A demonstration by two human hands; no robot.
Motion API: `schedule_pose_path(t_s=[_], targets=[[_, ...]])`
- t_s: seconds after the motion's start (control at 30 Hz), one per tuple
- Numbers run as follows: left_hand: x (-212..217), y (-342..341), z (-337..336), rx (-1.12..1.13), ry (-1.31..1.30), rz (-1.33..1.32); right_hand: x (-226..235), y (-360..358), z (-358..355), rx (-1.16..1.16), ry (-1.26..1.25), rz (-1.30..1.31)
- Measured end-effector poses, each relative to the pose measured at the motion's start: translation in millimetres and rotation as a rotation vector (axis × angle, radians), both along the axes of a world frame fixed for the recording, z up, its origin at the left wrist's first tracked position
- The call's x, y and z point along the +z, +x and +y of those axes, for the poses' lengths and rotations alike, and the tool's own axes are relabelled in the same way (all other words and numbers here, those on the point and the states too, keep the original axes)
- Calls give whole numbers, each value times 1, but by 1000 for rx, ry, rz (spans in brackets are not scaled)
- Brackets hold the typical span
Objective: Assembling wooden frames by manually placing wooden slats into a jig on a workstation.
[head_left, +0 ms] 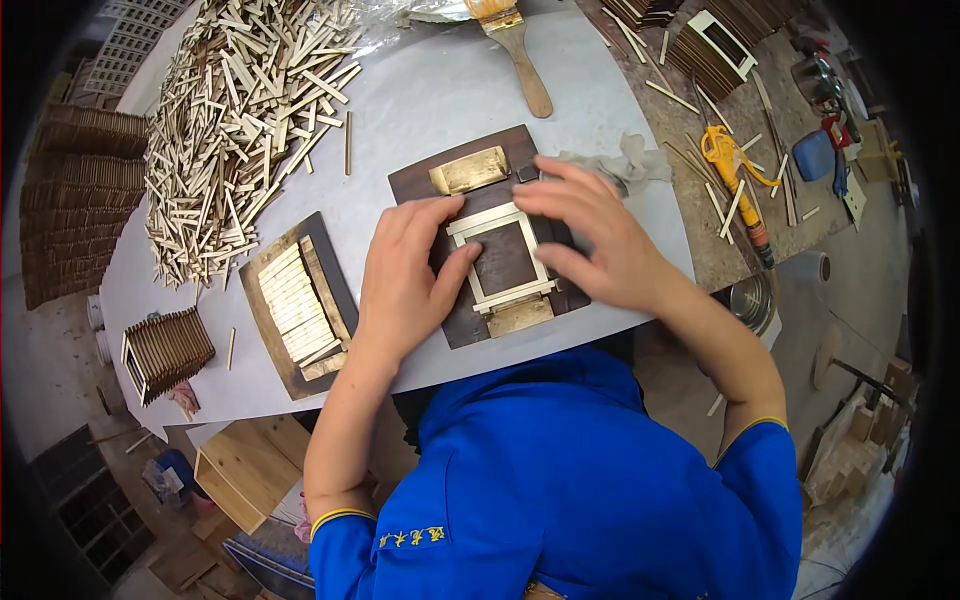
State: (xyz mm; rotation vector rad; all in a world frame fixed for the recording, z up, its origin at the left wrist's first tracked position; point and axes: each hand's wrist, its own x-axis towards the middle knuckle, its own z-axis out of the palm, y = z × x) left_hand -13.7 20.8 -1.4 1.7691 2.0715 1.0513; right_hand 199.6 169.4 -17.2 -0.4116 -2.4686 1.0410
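A small rectangular frame of pale wooden strips (535, 252) lies on a dark board (412, 184) in front of me. My left hand (408, 265) rests at the frame's left side, thumb on the left strip and fingers near the upper corner. On the opposite side, my right hand (600, 230) has its fingers spread over the upper right corner, with the thumb by the right strip. Neither hand is wrapped round anything. A pale block (470, 171) sits above the frame, and another worn block (522, 316) lies below it.
Left of the board lies a second board with a row of pale strips (292, 302). A large heap of wooden strips (235, 130) covers the far left. Stacked frames (170, 350) stand near the front left edge. A brush (522, 65) and a yellow glue gun (735, 180) lie farther off.
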Motion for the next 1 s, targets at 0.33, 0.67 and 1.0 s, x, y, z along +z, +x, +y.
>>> schedule_pose_path(t_s=[0.33,0.67,1.0], targets=[[-5,-6,18,-118,-51,67,-19,-21,27,130,-37,44],[11,12,-7,255,-69,208,-20,-23,24,106,-49,53],[-4,33,-10,270,-158,305,-10,-5,22,-136,89,82]])
